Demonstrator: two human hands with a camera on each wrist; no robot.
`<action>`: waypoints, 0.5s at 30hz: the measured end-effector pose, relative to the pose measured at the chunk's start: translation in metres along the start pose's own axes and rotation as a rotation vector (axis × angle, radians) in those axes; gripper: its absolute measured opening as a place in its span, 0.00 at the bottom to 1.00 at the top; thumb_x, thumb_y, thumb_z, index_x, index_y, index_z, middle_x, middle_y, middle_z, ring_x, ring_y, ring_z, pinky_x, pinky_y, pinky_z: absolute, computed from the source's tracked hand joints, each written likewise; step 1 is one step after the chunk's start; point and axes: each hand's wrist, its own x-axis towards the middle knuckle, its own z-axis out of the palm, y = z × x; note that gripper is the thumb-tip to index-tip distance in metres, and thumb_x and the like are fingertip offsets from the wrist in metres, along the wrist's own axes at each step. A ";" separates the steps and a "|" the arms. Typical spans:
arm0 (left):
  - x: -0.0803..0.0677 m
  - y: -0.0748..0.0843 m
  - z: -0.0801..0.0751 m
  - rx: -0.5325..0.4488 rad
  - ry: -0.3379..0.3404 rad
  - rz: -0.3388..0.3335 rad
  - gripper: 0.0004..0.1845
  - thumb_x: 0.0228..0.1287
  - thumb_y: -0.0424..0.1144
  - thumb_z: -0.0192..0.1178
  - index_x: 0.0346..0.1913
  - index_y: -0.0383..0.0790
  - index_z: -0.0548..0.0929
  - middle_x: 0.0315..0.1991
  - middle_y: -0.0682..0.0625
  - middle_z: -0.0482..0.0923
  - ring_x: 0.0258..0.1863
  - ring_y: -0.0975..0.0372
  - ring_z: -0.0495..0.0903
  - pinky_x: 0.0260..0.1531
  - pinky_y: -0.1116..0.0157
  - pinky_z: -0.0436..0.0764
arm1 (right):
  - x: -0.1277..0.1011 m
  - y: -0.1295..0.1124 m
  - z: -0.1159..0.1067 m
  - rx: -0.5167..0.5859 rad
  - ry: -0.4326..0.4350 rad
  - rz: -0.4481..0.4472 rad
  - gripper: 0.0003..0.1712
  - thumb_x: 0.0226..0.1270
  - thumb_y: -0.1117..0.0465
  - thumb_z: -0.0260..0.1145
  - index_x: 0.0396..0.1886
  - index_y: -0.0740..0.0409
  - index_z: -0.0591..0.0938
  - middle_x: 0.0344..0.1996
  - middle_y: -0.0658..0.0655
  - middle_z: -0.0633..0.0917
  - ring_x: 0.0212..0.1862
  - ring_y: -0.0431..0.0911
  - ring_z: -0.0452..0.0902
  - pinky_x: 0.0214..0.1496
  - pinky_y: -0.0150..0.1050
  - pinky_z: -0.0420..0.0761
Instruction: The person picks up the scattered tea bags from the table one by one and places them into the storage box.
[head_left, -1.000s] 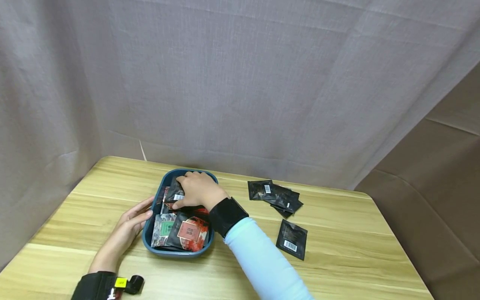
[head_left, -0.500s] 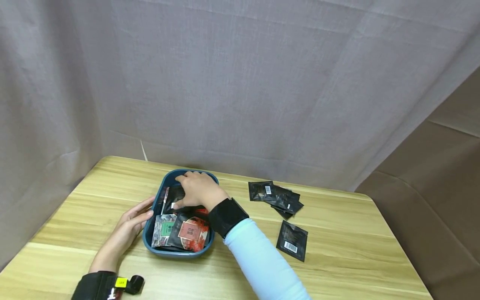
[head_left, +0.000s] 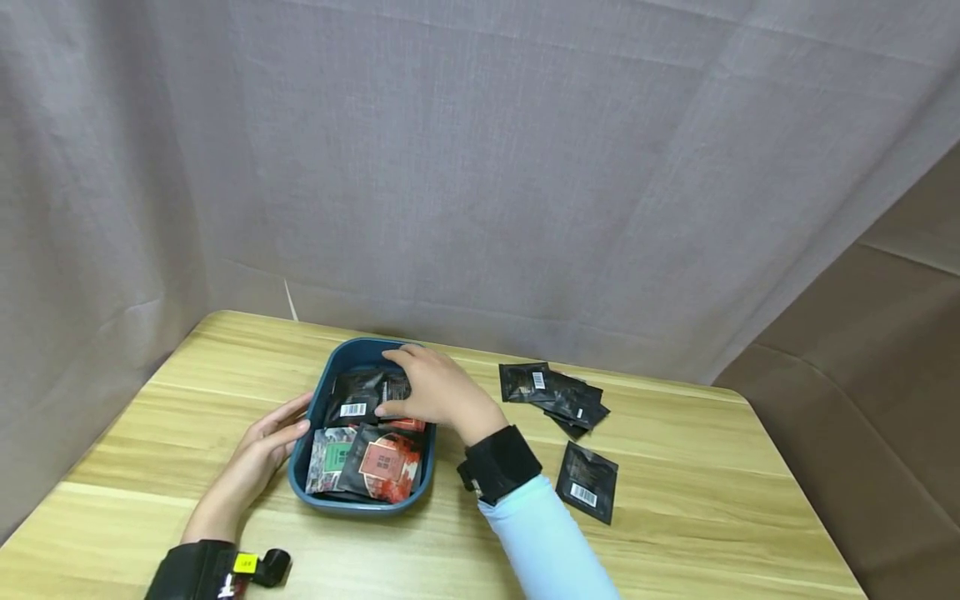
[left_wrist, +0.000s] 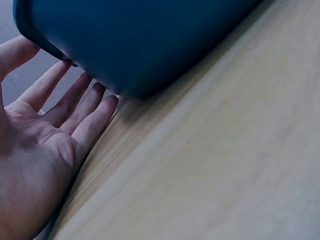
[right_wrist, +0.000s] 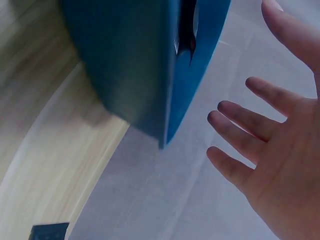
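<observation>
A dark blue plastic bin [head_left: 358,506] stands at the left of the table with several flat sachets in it. My left hand [head_left: 264,450] touches the bin's left side; in the left wrist view its fingertips [left_wrist: 111,102] meet the bin's outer wall, fingers extended. Above the bin's right rim is my right hand [head_left: 442,392], fingers spread and holding nothing in the right wrist view. Inside the bin, a black sachet [head_left: 354,398] with a white barcode label lies at the back. A red-and-black sachet [head_left: 386,464] and a green-labelled sachet [head_left: 330,458] lie in front.
A loose pile of black sachets [head_left: 566,396] lies to the right of the bin near the table's back edge. One more black sachet [head_left: 587,483] lies apart, closer to the front. A grey cloth [head_left: 480,167] hangs behind the wooden table [head_left: 712,500].
My right hand has let go of the black sachet, which now lies flat in the back of the bin, and has moved rightward and opened. My left hand stays at the bin.
</observation>
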 end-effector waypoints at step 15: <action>0.000 -0.001 0.002 -0.014 -0.005 0.012 0.29 0.72 0.31 0.52 0.72 0.25 0.61 0.56 0.59 0.75 0.54 0.69 0.76 0.51 0.70 0.78 | -0.072 0.056 0.008 0.096 0.178 0.088 0.49 0.57 0.41 0.74 0.75 0.51 0.67 0.72 0.60 0.67 0.72 0.59 0.60 0.73 0.56 0.58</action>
